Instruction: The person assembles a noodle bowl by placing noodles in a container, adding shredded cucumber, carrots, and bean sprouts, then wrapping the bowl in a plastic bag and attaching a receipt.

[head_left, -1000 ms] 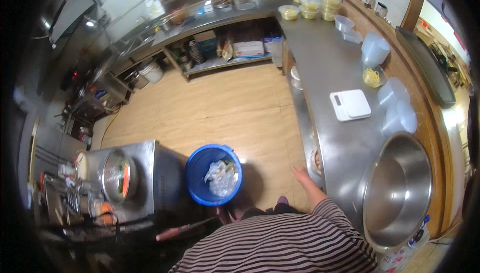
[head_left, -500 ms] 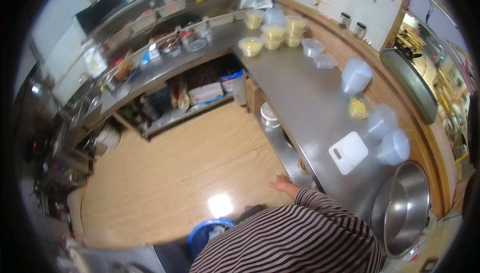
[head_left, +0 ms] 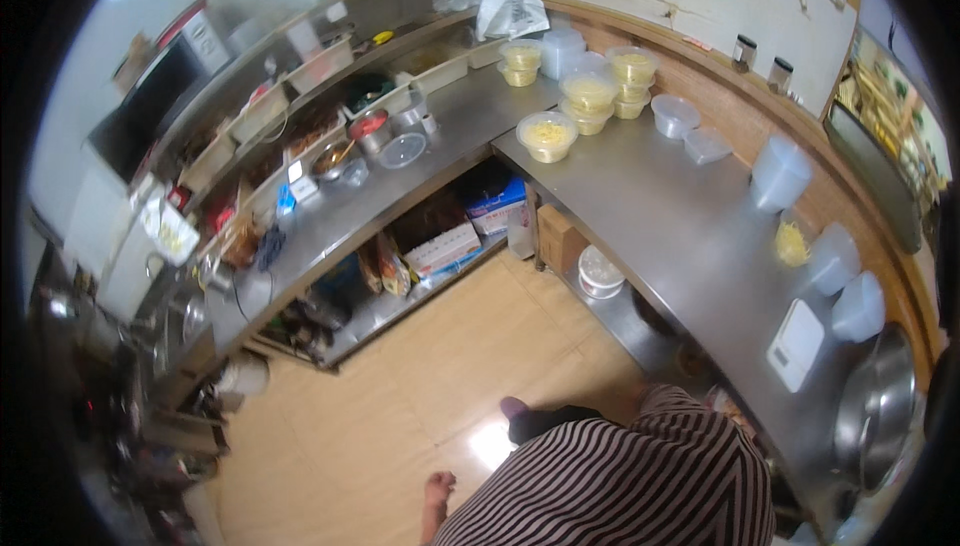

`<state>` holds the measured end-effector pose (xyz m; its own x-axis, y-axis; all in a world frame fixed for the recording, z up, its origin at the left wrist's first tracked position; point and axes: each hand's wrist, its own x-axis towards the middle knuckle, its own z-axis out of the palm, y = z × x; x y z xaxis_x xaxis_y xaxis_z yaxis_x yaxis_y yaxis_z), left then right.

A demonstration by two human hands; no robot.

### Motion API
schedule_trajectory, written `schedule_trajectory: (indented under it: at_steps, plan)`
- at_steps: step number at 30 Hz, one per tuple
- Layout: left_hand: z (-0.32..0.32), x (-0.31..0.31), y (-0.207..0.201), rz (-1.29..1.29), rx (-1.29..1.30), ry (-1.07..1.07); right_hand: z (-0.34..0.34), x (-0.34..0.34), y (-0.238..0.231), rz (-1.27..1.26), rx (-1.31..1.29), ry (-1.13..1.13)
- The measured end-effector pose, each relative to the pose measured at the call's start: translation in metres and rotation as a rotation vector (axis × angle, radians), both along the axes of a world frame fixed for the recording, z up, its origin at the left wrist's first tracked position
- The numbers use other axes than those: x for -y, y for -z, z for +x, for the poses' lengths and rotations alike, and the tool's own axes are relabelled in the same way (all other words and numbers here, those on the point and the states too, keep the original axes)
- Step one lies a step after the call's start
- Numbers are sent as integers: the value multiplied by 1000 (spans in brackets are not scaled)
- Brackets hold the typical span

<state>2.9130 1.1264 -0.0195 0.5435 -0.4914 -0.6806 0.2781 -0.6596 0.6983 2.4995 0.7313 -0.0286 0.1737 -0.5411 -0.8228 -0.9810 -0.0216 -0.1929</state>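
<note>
My left hand [head_left: 438, 489] hangs over the tiled floor beside my striped top. Its fingers look loosely curled, and nothing shows in them. My right hand [head_left: 634, 399] is a dim blur below the edge of the steel counter [head_left: 640, 216], so its fingers cannot be made out. On that counter, closest to my right arm, lies a white kitchen scale [head_left: 797, 346]. Behind the scale stand stacked clear plastic tubs [head_left: 858, 308] and a tub of yellow noodles [head_left: 793, 244]. Further along is an uncovered tub of pale yellow noodles [head_left: 547, 136].
A large steel bowl [head_left: 880, 406] sits at the counter's near right end. Filled tubs [head_left: 588, 96] are stacked at the far corner. Below the counter, a lower shelf holds a white bucket [head_left: 600, 271]. A second counter [head_left: 340, 201] runs leftward with bowls and a lid.
My view has turned and moved forward toward the corner. My right hand has shifted into the shadow by the counter, while my left hand has come into view.
</note>
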Motion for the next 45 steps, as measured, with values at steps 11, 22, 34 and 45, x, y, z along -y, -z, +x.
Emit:
schedule_trajectory:
  at_steps: [11,22,34,45]
  plan:
    - [114,-117,-49,448,103,-144,474,63,-48,-188,349,-498]
    - [252,-128,-12,464,-49,-285,870,36,-169,-562,1005,-703]
    - [561,-81,-55,61,135,-706,1125,93,-234,-617,771,-721]
    - [701,48,-154,395,469,-62,1143,117,-144,-789,1145,-839]
